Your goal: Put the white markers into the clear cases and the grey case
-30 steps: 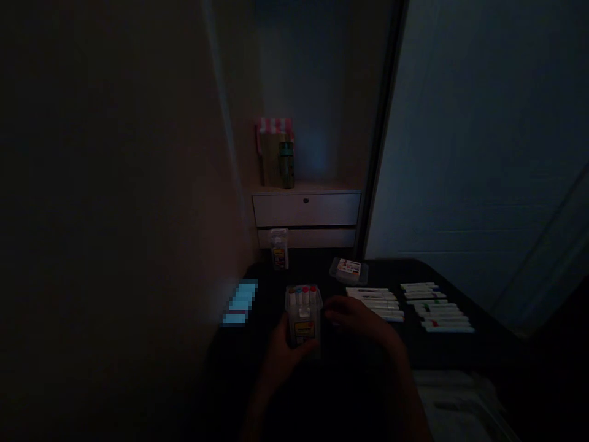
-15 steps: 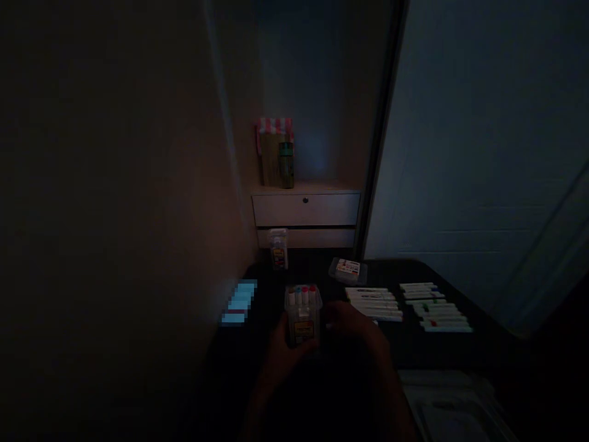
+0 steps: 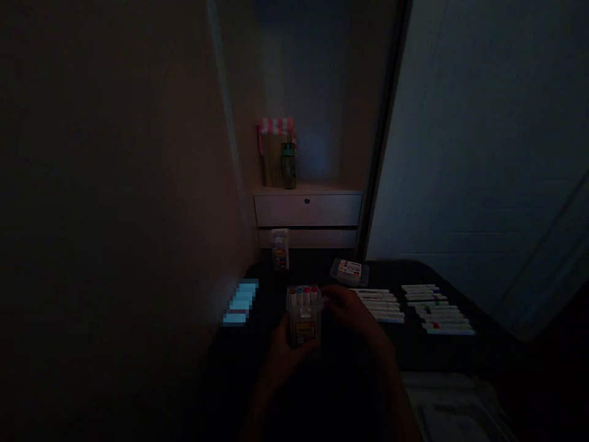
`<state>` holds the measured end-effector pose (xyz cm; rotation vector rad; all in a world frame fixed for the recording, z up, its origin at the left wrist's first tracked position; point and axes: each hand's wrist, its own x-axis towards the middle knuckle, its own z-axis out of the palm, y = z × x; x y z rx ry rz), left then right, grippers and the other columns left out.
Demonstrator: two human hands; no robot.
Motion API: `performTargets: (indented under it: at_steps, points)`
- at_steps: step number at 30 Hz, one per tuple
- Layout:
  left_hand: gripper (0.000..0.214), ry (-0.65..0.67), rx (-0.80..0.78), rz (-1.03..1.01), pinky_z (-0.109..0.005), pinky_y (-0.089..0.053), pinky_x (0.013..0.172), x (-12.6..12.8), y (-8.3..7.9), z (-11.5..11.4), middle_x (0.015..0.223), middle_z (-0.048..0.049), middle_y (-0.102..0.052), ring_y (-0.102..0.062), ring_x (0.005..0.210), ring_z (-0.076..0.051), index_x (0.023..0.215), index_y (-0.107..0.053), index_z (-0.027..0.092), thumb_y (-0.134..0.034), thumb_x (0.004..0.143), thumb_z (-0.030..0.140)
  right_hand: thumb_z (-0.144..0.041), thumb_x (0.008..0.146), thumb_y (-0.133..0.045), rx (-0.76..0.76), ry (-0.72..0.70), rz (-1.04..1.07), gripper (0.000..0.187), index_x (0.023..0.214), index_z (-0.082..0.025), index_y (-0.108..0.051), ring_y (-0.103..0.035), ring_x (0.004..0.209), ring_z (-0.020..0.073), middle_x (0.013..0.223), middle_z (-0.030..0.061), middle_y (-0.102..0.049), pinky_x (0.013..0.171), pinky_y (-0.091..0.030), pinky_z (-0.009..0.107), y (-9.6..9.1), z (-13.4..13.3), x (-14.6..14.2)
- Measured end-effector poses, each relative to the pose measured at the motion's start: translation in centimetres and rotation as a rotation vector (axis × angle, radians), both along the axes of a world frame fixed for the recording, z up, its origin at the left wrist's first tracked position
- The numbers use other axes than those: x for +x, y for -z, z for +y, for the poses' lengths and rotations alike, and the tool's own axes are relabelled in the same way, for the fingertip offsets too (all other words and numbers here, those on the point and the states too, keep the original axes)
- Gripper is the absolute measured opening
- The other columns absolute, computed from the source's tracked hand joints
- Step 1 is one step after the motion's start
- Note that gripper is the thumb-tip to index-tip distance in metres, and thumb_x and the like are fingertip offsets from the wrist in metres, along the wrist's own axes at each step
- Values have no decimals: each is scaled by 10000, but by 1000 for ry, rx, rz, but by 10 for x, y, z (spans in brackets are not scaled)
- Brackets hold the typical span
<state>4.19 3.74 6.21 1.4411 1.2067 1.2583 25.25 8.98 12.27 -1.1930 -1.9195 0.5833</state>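
Observation:
My left hand (image 3: 284, 351) is wrapped round a clear plastic marker case (image 3: 305, 328) with a label on its front. Inside stand several white markers (image 3: 307, 298) with brown, blue, pink and red ends, upright and showing at the open top. At the case's upper right edge is my right hand (image 3: 346, 309), its fingers bent together. What those fingers hold, if anything, is hidden in the dark. Several white markers (image 3: 381, 306) lie in a row just beyond the right hand.
More markers (image 3: 444, 316) lie further right on the black table (image 3: 340, 362). Behind are a clear lidded case (image 3: 280, 252) and a flat clear box (image 3: 350, 271). A clear plastic container (image 3: 442, 393) sits at lower right. A bottle (image 3: 288, 166) stands on the shelf.
My right hand has moved up and slightly left, to the case's top right edge. The left hand keeps its hold on the case; the view has shifted slightly.

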Motion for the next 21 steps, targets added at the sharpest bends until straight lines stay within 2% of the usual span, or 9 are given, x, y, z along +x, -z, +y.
performTargets:
  at_steps: [2,5,9,14,18,21]
  points:
    - [749,-17,-2,12,-444,-555,1020,0,2,1,1282,-144,-748,-710,1173,-326,1344,-607,168,-894,675,344,-239,920,-582,70,30,66,358,1251,-216,-717,-683,1154,249,1250,90,-747,1064,-497,431,-6,-2,2]
    - [800,-31,-6,13,-451,-545,1031,-1,4,2,1310,-167,-730,-700,1191,-338,1363,-591,147,-906,663,372,-289,911,-615,139,78,148,376,1271,-234,-708,-683,1097,243,1233,84,-741,1015,-518,420,-14,-5,5]
    - [808,-32,-7,2,-446,-544,1032,-1,3,2,1300,-162,-737,-707,1181,-337,1367,-596,148,-910,658,375,-360,901,-649,206,127,212,308,1166,-244,-755,-687,935,228,1060,71,-745,865,-563,384,-19,-7,8]
    - [774,-26,-19,5,-448,-566,994,-1,-1,0,1253,-156,-760,-723,1142,-346,1315,-636,155,-920,630,375,-469,868,-707,320,284,381,307,1038,-222,-770,-685,820,212,1051,93,-723,755,-567,363,-23,-6,10]
    - [809,-51,-30,7,-465,-561,1006,-1,-1,0,1256,-169,-758,-718,1153,-355,1334,-629,146,-929,620,381,-490,785,-785,268,429,657,335,940,-197,-733,-699,816,225,935,75,-750,769,-569,372,-25,-6,11]
    - [803,-50,-25,-1,-459,-558,1013,-2,2,1,1259,-162,-759,-715,1166,-352,1323,-639,160,-936,611,384,-410,752,-810,209,468,874,280,898,-186,-729,-691,793,200,837,33,-740,743,-563,333,-25,-5,12]
